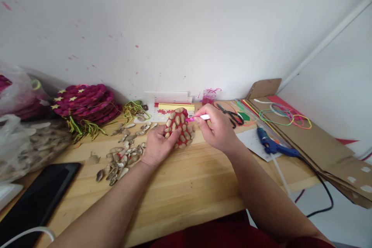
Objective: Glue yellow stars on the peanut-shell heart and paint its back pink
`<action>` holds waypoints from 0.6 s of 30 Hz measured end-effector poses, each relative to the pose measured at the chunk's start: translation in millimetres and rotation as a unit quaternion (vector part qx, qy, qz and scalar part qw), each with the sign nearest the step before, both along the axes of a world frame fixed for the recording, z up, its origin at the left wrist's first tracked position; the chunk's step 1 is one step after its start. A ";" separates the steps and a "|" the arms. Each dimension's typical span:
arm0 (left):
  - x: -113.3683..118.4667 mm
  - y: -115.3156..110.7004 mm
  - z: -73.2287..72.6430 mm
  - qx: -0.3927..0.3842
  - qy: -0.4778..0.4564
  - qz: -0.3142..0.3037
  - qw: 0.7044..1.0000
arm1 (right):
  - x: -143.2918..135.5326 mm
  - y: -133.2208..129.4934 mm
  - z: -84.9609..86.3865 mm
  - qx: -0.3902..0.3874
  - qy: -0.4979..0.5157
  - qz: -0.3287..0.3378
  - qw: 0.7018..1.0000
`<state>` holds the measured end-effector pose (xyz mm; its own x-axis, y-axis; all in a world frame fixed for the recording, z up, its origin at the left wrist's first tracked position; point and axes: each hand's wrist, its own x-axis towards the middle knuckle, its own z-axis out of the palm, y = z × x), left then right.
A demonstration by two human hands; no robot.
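Head view, left hand: left hand (159, 144) pinches the shell-covered red piece (178, 128) above the table's middle
Head view, right hand: right hand (216, 130) holds a pink-tipped brush (200, 117) at its right edge
Risk: a slipping brush could smear pink onto the left fingers; squeezing hard might loosen shells

the tabletop (188, 186) is smooth wood, the peanut shells (182, 118) rough, the cardboard (308, 139) matt.
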<state>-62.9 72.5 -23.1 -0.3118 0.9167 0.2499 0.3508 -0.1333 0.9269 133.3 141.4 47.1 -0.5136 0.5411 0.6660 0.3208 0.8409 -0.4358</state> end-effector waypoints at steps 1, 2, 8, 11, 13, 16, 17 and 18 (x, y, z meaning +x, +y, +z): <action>0.4 -0.1 0.4 -0.001 -0.002 -0.006 1.000 | -0.4 0.0 -0.5 -0.007 0.003 0.005 1.000; 0.9 -0.1 0.5 0.000 -0.007 -0.012 1.000 | -0.7 0.0 -1.1 -0.017 0.007 0.008 1.000; 1.8 1.0 -3.0 -0.007 -0.018 -0.010 1.000 | -0.5 2.6 -5.0 -0.075 0.047 -0.010 0.996; 1.1 0.8 -4.0 -0.006 -0.015 -0.008 1.000 | -1.2 3.6 -6.3 -0.074 0.043 -0.014 0.996; 0.8 0.4 -3.8 -0.004 -0.013 -0.008 1.000 | -1.5 4.0 -7.0 -0.072 0.041 -0.012 0.996; 1.1 -0.3 -3.2 0.001 -0.009 -0.012 1.000 | -0.7 4.8 -7.4 -0.067 0.048 -0.014 0.996; 1.2 -0.4 -3.1 0.003 -0.007 -0.013 1.000 | -0.1 5.2 -7.4 -0.069 0.050 -0.018 0.996; 1.3 -0.4 -3.1 0.005 -0.005 -0.013 1.000 | 0.4 5.5 -7.3 -0.072 0.051 -0.021 0.996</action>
